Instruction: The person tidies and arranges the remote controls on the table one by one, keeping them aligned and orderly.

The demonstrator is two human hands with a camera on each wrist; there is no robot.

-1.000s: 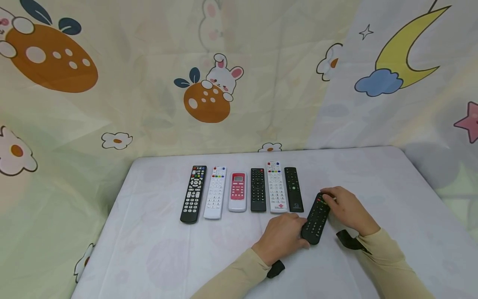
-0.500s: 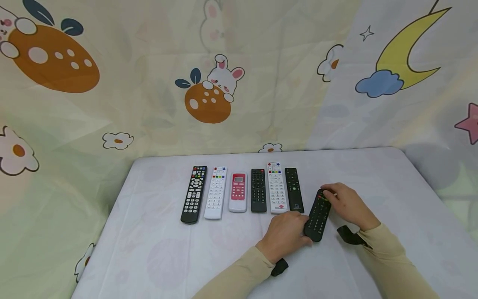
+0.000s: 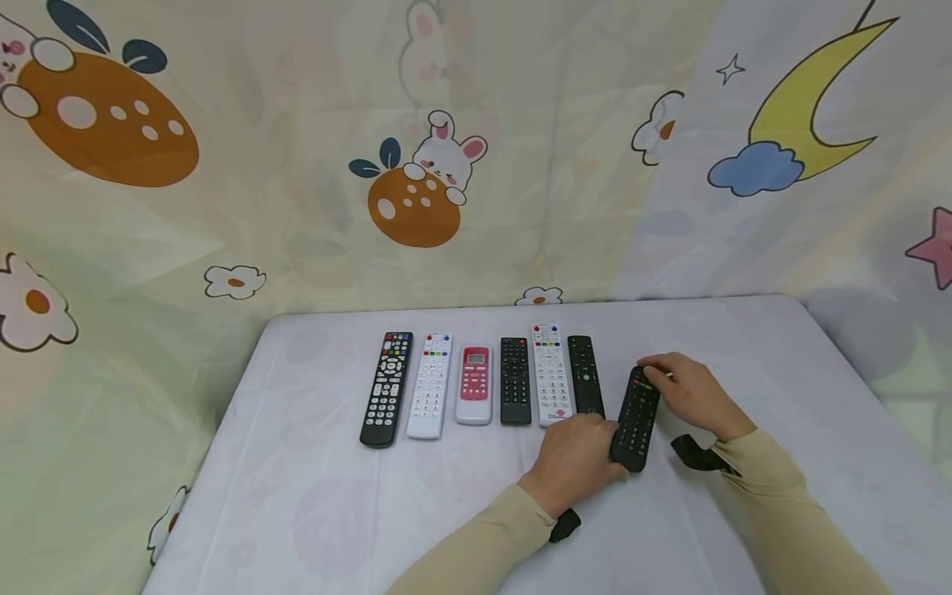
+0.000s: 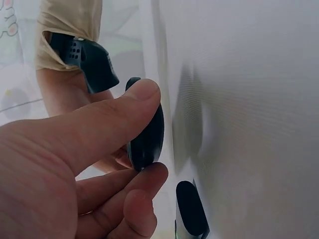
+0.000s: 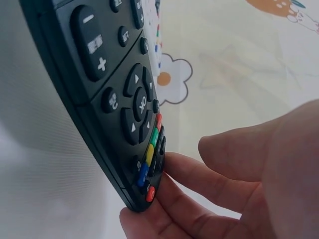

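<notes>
A black remote control slants between my two hands, just right of a row of remotes. My left hand pinches its near end; the left wrist view shows the thumb on one face and fingers at the lower edge, with the remote a little off the cloth. My right hand holds the far end. In the right wrist view, its fingers lie round the end with the coloured keys, while the thumb stands apart. Nearest to the left hand is a slim black remote, its lower end partly hidden by that hand.
Leftwards the row continues with a white remote, a small black one, a white-and-red one, another white one and a long black one. All lie on a white tablecloth before a printed curtain.
Both hands have carried the black remote slightly right and away from me, towards the level of the row. It has turned a bit straighter. The other remotes stay put.
</notes>
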